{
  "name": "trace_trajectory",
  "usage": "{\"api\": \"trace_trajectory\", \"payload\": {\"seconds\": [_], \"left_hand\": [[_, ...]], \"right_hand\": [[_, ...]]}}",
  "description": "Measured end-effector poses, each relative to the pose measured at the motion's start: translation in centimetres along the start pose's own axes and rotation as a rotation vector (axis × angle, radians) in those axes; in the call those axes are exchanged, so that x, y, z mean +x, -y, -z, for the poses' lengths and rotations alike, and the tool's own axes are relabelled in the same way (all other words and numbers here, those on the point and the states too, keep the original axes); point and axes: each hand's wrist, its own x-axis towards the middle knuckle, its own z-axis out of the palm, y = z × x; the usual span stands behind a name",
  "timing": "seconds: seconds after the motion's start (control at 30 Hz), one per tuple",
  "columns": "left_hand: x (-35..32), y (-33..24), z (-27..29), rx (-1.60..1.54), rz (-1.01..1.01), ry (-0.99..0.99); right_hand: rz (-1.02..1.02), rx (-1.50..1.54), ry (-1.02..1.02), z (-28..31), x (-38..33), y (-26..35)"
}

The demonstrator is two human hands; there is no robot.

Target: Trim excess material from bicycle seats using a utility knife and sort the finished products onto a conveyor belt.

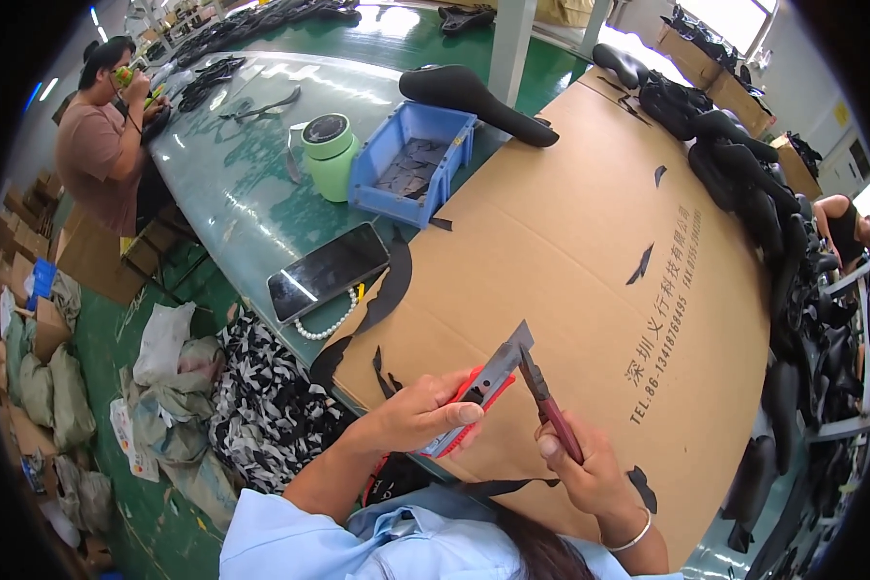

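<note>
- Red and grey, the knife (pixel 498 372) is in the left hand (pixel 418 418), up over the big brown cardboard (pixel 541 222). Its blade (pixel 521 336) points away from the person.
- Pliers (pixel 557 422) with dark red handles are in the right hand (pixel 585 471). The fingers wrap around the handles.
- Both hands are closed on their tools, and the two hands are apart. The tips of the pliers are right by the blade. I cannot tell if they pinch it.
- I think the step now is putting the pliers to the blade. The next move seems to need a still left hand, a firm squeeze from the right, and fingers away from the sharp bit.
- The left hand is near the close left edge of the cardboard. A black strip (pixel 389 290) lies over that edge, just beside the phone (pixel 329 272).
- Past the blade, there is lots of bare cardboard, with just a few small black scraps (pixel 641 264).
- Farther off on the green desk (pixel 224 179), the blue bin (pixel 389 200) and the green cup (pixel 329 169) are well apart from the tools.
</note>
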Motion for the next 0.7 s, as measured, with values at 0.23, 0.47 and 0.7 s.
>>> {"api": "trace_trajectory", "payload": {"seconds": [0.23, 0.47, 0.7], "left_hand": [[-1.0, 1.1, 1.8, -0.193, -0.018, -0.047], [-1.6, 0.1, 2.5, -0.155, -0.021, -0.158], [-1.4, -0.2, 1.4, -0.115, -0.037, -0.277]], "right_hand": [[-0.284, 0.875, 0.142, -0.4, 2.7, 1.1], [0.457, -0.599, -0.361, -1.1, 16.5, 4.6], [0.296, -0.965, -0.538, -1.8, 22.6, 0.8]]}}
